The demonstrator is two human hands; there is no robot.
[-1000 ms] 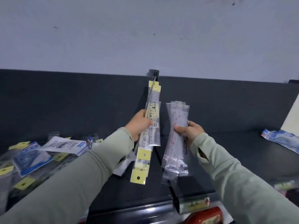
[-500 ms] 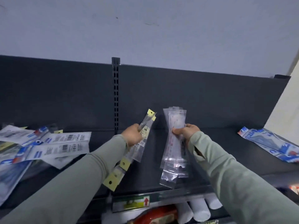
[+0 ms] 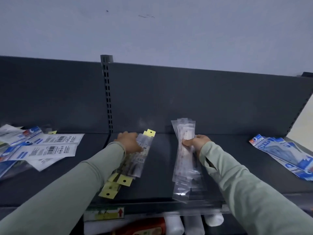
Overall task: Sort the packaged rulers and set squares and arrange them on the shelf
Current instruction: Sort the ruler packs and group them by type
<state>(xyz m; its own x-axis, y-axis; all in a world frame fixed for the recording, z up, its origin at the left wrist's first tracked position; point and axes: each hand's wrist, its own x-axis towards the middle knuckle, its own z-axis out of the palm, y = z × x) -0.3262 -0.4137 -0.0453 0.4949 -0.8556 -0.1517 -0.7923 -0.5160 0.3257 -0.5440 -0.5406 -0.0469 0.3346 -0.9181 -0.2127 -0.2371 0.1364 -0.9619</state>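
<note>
Pale grey wall point(image 3: 152, 31) is filling the top half of what I am watching through the head camera. Below it a dark back panel point(image 3: 211, 99) is running the full width, split by a slotted upright point(image 3: 107, 92). The dark shelf point(image 3: 160, 170) is carrying everything. A loose heap of blue-and-white packs point(image 3: 42, 146) is sprawling at the far left and a fanned pile of blue packs point(image 3: 284, 156) is lying at the far right, well apart from both hands. Under the shelf's front edge a price strip point(image 3: 105, 214) and some white rolls point(image 3: 174, 224) are showing, blurred.

A second ago the left hand was holding the yellow-tabbed ruler packs point(image 3: 135, 163) up on end in the air. Now they are lying slantwise on the shelf, just right of the upright, with most tabs pointing toward me. The left hand point(image 3: 128, 143) is resting on top of them, its fingers point(image 3: 139, 147) draped over the pack. I cannot tell whether they are still curling round it or only pressing it flat. I am reading this as one sort going down in its place.

The right hand point(image 3: 196, 142) is gripping the clear-sleeved rulers point(image 3: 184, 163) around the middle, thumb across the front and fingers wrapped behind. The bundle is standing nearly upright beside the laid packs, apart from them. Whether its lower end is touching the shelf I cannot tell. It is probably going down next.
</note>
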